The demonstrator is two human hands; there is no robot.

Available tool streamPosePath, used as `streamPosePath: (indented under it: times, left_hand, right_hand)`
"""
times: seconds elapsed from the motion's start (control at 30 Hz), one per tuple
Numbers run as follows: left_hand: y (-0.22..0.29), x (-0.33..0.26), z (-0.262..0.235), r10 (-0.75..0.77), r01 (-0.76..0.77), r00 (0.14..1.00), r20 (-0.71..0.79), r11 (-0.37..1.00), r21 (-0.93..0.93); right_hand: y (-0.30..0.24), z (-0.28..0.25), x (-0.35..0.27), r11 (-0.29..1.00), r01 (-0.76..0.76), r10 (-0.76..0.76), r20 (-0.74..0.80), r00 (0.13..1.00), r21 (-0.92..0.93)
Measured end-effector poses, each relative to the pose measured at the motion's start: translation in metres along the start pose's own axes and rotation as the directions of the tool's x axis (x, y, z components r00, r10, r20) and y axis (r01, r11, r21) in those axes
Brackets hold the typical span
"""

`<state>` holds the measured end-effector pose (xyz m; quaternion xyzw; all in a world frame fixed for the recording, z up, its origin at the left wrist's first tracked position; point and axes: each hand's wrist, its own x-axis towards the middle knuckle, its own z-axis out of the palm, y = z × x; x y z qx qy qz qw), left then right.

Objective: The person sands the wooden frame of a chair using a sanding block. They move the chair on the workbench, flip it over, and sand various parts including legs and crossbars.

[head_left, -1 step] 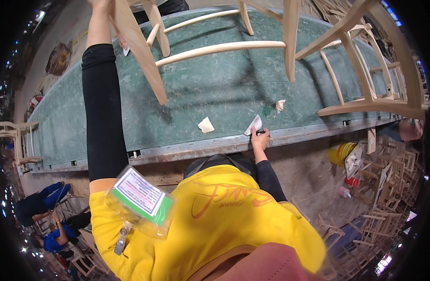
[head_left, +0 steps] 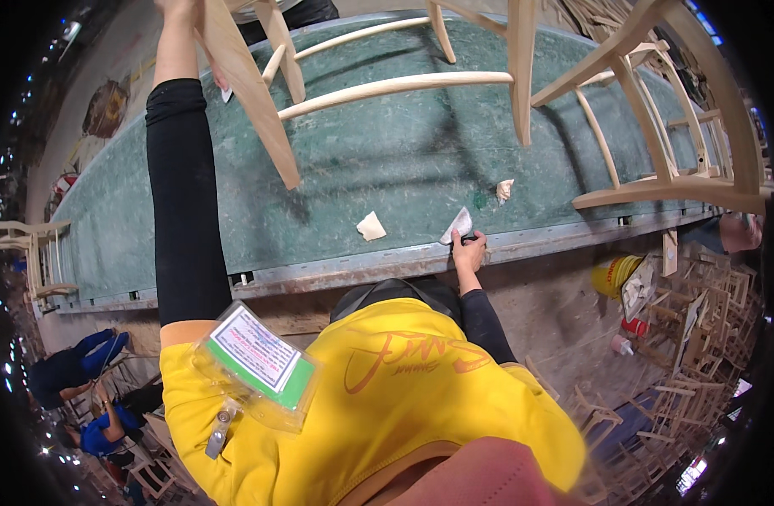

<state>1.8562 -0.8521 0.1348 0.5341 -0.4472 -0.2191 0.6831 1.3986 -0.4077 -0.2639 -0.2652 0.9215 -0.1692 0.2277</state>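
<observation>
My left arm stretches far across the table, and my left hand (head_left: pixel 178 8) is at the top edge beside a pale wooden chair leg (head_left: pixel 256 110); its fingers are out of the picture. That leg belongs to a chair frame (head_left: pixel 395 85) with rungs, which stands across the far side of the green table. My right hand (head_left: pixel 469 250) is low at the table's near edge, its fingers closed on a white folded pad (head_left: pixel 457 224) with something dark at the fingertips. A cream scrap (head_left: pixel 371 226) and a crumpled scrap (head_left: pixel 504 191) lie nearby.
Metal edging (head_left: pixel 353 270) runs along the green table (head_left: pixel 151 211). More chair frames (head_left: pixel 665 185) stand at right, another (head_left: pixel 34 253) at far left. Across the table shows a co-worker's hand (head_left: pixel 221 78) with a white piece. A yellow bucket (head_left: pixel 610 277) and stacked chairs (head_left: pixel 699 354) are behind me.
</observation>
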Motion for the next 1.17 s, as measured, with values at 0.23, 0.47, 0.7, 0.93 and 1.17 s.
streamPosePath:
  times: [0.23,0.47,0.7,0.93,1.17]
  left_hand:
    - [-0.014,0.043,0.007,-0.050,0.051,0.998,0.027,0.999,-0.015]
    - [-0.025,0.061,0.000,-0.076,0.076,0.997,0.033,0.997,-0.019]
    - [-0.026,0.068,0.007,-0.106,0.108,0.993,0.054,0.993,-0.042]
    - [-0.032,0.073,0.009,-0.127,0.130,0.990,0.065,0.990,-0.049]
    - [-0.030,0.068,0.005,-0.124,0.128,0.989,0.075,0.991,-0.048]
  right_hand:
    - [-0.015,0.011,0.033,0.995,0.078,-0.072,0.098,0.993,-0.056]
    - [-0.177,-0.036,0.009,0.320,0.273,-0.545,-0.060,0.837,0.907]
    - [-0.325,-0.103,0.026,0.387,0.515,-0.483,-0.308,0.820,0.765]
    - [-0.335,-0.045,0.028,0.372,0.750,-0.623,-0.453,0.638,0.547]
    - [-0.349,-0.057,0.025,0.141,0.432,-0.368,-0.358,0.858,0.891]
